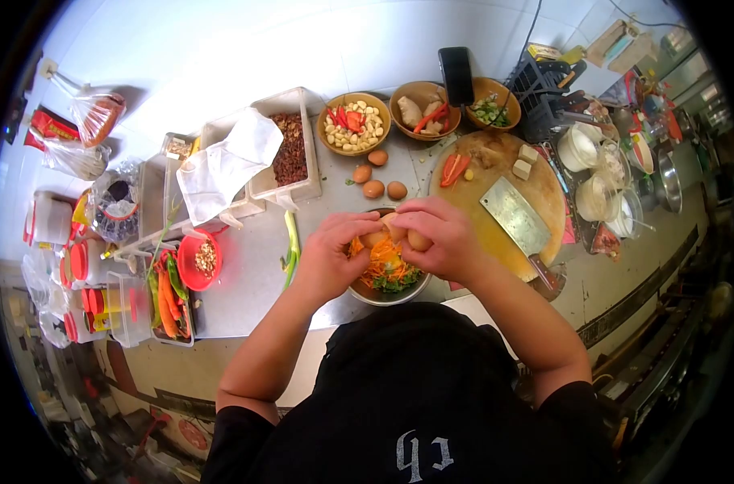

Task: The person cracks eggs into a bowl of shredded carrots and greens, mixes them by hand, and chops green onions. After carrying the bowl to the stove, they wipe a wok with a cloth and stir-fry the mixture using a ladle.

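Note:
Both hands are over a metal bowl [388, 302] near the front edge of the counter. My left hand [335, 256] closes round a piece of brown eggshell [374, 238]. Another piece of eggshell [419, 240] is in the closed fingers of my right hand [448, 240]. The two parts are held side by side, fingertips nearly meeting. Below them in the bowl lie shredded carrot [373, 276], chopped greens [402, 282] and some glossy egg. Just behind the hands, several whole brown eggs [373, 189] rest on the metal counter.
At right, a cleaver [515, 216] lies on a round chopping board [496, 153] with red pepper and pale cubes. Bowls of garlic [354, 145], ginger [419, 109] and chopped greens [492, 110] line the wall. Left are a dried-chilli bin [289, 153], scallion [291, 242] and red bowl [191, 270].

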The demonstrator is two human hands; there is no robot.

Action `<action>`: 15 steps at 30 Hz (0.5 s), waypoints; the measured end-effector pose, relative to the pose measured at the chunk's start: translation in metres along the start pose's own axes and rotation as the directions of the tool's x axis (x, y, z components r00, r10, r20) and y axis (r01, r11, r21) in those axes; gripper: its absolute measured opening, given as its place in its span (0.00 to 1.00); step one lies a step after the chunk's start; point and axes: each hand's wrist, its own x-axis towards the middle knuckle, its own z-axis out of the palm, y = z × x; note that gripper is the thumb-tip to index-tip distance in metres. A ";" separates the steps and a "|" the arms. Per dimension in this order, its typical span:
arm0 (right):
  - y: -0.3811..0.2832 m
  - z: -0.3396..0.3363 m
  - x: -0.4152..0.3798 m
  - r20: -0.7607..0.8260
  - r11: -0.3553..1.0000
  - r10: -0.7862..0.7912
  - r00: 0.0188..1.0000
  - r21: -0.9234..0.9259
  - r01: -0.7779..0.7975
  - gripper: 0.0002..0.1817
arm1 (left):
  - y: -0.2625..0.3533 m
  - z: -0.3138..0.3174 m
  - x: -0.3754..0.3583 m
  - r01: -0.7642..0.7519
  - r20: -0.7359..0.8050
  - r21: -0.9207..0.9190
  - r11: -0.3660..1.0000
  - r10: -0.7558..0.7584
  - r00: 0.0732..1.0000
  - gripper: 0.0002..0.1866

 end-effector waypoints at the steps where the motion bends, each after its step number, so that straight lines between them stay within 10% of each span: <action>1: -0.001 -0.001 0.000 -0.018 0.999 0.027 0.999 0.028 -0.027 0.19 | 0.001 0.000 0.001 -0.020 -0.003 0.008 1.000 0.020 1.000 0.20; 5: 0.007 0.002 -0.013 0.000 0.969 0.185 0.983 0.164 -0.182 0.17 | -0.001 0.005 0.004 -0.075 0.000 0.062 0.995 0.075 0.997 0.23; 7: 0.010 0.010 -0.026 0.207 0.495 0.670 0.713 0.591 -0.637 0.17 | 0.009 0.011 0.007 0.093 0.021 0.002 0.996 -0.093 0.995 0.23; 8: 0.016 0.017 -0.036 0.200 0.495 0.673 0.712 0.593 -0.635 0.17 | 0.009 0.015 0.008 0.089 0.027 0.003 0.996 -0.089 0.996 0.23; 10: 0.029 0.026 -0.055 0.473 -0.170 0.766 0.435 0.802 -0.573 0.19 | 0.005 0.024 0.010 0.140 0.032 -0.043 0.989 -0.139 0.990 0.22; 15: 0.032 -0.001 -0.089 0.555 -0.356 0.666 0.498 0.823 -0.442 0.18 | -0.016 0.037 0.017 0.254 0.023 -0.074 0.964 -0.253 0.967 0.22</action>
